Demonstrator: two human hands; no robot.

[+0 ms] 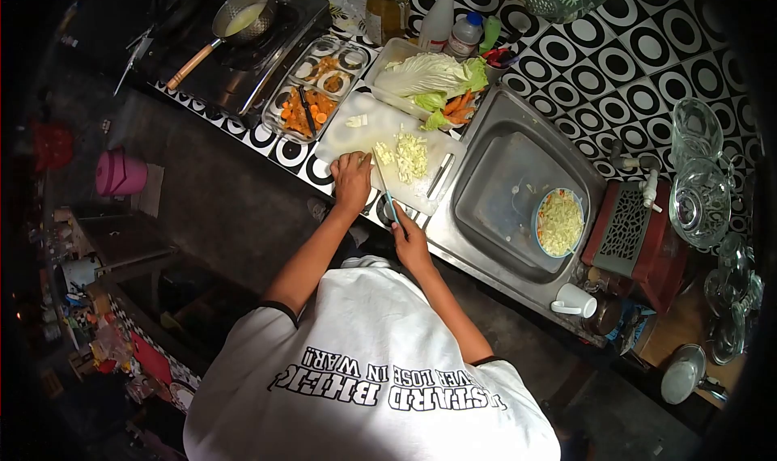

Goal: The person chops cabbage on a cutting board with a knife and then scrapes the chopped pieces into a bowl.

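Observation:
My right hand (410, 241) grips a knife (384, 179) by its light blue handle, the blade angled over the white cutting board (330, 141). Just left of the blade, my left hand (353, 184) rests on the board's near edge with fingers curled down; what lies beneath them is hidden. To the right of the blade are heaps of finely chopped cabbage (412, 157). A small pale cabbage piece (356, 121) lies farther back. Along the board's right side is a second blade-like utensil (439, 176). Behind the board, a clear container holds a napa cabbage (425, 76) and carrots (460, 105).
A divided glass tray (279, 125) with orange pieces and a black-handled utensil stands left, beside the stove (235, 89) with a wooden-handled pan (231, 24). Right is the steel sink (494, 149), holding a bowl of chopped vegetables (560, 222). A white mug (574, 301) sits at its edge.

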